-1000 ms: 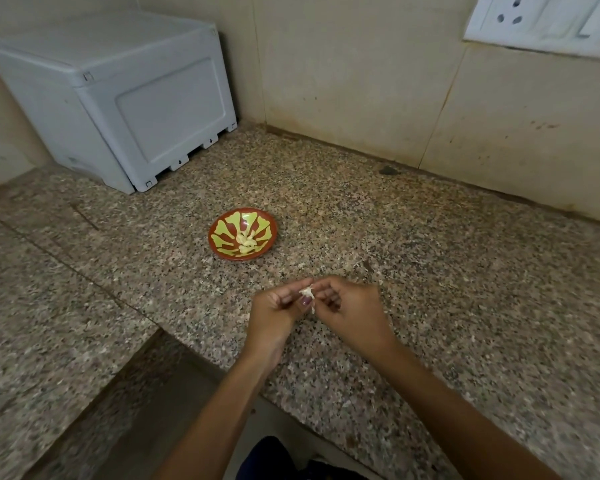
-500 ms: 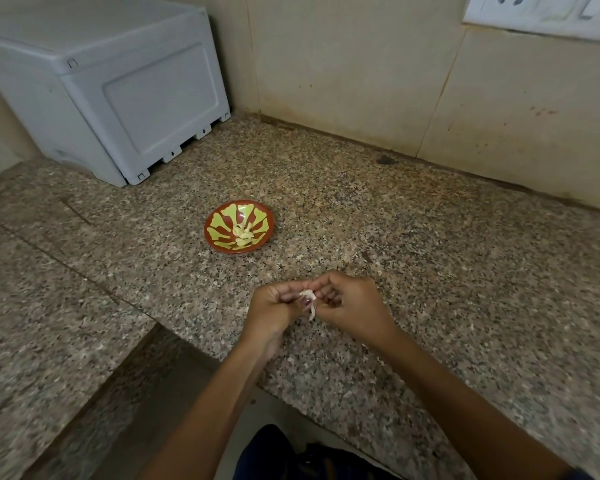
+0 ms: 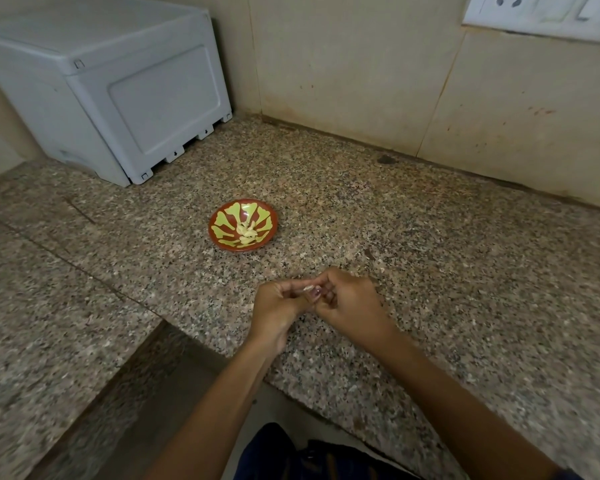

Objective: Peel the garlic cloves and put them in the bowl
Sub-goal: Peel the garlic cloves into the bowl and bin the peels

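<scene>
Both hands meet over the near counter edge: the left hand (image 3: 277, 308) and right hand (image 3: 347, 303) pinch one small garlic clove (image 3: 308, 288) between curled fingertips. Well beyond them sits the bowl (image 3: 222, 220), already holding peeled cloves. Slippery and tiny, the clove could squirt free and drop off the granite counter (image 3: 430, 271) edge.

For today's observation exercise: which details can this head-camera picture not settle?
- Small pale garlic clove: mostly hidden by the left hand and right hand; peeled or not is unclear.
- Cloves in the red-and-yellow patterned bowl: too small to count.
- White wall socket plate: cut off by the top edge.
</scene>
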